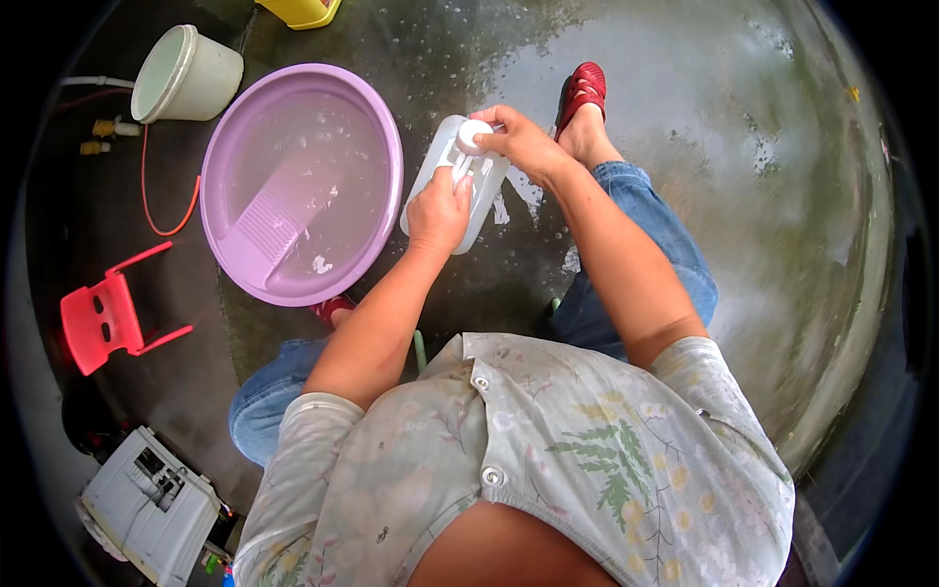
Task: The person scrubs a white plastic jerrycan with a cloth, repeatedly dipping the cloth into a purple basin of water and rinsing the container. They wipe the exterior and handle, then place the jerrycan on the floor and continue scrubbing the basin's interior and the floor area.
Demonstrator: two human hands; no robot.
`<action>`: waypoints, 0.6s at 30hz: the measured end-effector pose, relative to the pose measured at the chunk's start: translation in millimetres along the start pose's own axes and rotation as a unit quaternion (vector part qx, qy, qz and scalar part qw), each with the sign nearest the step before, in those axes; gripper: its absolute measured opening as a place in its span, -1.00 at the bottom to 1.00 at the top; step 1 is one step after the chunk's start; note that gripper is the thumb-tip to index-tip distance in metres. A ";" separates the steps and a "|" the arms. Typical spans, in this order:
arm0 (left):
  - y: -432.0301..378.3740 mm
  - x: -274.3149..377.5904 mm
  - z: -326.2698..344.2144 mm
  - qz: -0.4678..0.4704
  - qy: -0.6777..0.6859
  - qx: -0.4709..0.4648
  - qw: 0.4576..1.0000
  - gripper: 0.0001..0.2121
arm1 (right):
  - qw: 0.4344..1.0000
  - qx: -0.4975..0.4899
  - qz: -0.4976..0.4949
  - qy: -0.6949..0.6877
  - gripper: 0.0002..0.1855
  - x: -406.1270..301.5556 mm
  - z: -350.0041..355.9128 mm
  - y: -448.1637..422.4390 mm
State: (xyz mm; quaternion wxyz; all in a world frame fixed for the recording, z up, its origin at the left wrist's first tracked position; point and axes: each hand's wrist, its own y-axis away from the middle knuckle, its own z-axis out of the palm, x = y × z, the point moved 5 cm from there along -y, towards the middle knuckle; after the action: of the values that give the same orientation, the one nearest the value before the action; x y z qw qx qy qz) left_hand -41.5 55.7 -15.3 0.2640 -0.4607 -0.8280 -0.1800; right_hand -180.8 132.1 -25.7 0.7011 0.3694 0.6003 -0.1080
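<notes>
My left hand (439,214) grips the handle of a translucent white plastic jug (480,213), which lies between my legs, its base not clearly seen. The fingers and thumb of my right hand (517,143) close around the round white cap (473,137) at the jug's top. Whether the cap sits on the neck or is loose cannot be told. Just left of the jug stands a large round purple plastic basin (396,169) of cloudy water, with a ribbed washboard (268,227) slanting down into it.
A whitish bucket (213,77) stands beyond the basin, near an orange-red hose (147,194). At the left is a small red plastic chair (99,326). A yellow container (301,9) is at the top edge, a grey-white appliance (147,506) at lower left. The concrete floor (704,161) is wet.
</notes>
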 end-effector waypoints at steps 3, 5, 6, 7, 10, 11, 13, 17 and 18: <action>-0.2 2.6 -0.2 -0.001 -0.012 -0.003 1.000 -0.75 | 0.999 0.022 0.025 0.010 -0.74 -1.0 -2.6 -9.8; 0.1 2.3 -0.7 -0.003 -0.017 -0.002 1.000 -0.75 | 0.998 0.036 0.050 0.029 -0.77 -1.9 -1.7 -12.4; 0.4 2.4 -0.5 -0.004 -0.017 -0.001 1.000 -0.75 | 0.996 0.045 0.062 0.051 -0.77 -6.4 -1.6 -11.9; 0.5 2.4 -0.2 -0.004 -0.017 0.000 1.000 -0.74 | 0.993 0.053 0.075 0.072 -0.77 -8.3 -1.7 -11.6; 0.4 4.2 2.1 -0.004 -0.015 0.005 1.000 -0.74 | 0.990 0.102 0.073 0.066 -0.76 4.4 -5.8 -17.4; 0.3 5.0 2.9 -0.003 -0.015 0.005 1.000 -0.74 | 0.992 0.103 0.050 0.048 -0.77 8.5 -6.6 -16.7; 1.3 3.1 3.9 -0.008 -0.014 0.008 1.000 -0.74 | 0.995 0.098 0.006 0.015 -0.79 10.5 -4.9 -12.3; 2.8 -2.4 3.2 -0.008 -0.012 0.005 1.000 -0.73 | 0.982 0.125 -0.082 0.117 -0.71 2.6 6.9 9.6; 2.0 1.0 2.6 -0.011 -0.008 0.000 1.000 -0.73 | 0.981 0.125 -0.072 0.129 -0.70 -0.4 7.2 10.1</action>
State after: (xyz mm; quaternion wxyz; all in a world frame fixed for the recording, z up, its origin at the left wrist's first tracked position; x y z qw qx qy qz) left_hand -41.0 58.7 -16.7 0.2549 -0.4529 -0.8353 -0.1794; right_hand -169.3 134.4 -21.3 0.5560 0.4207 0.6928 -0.1842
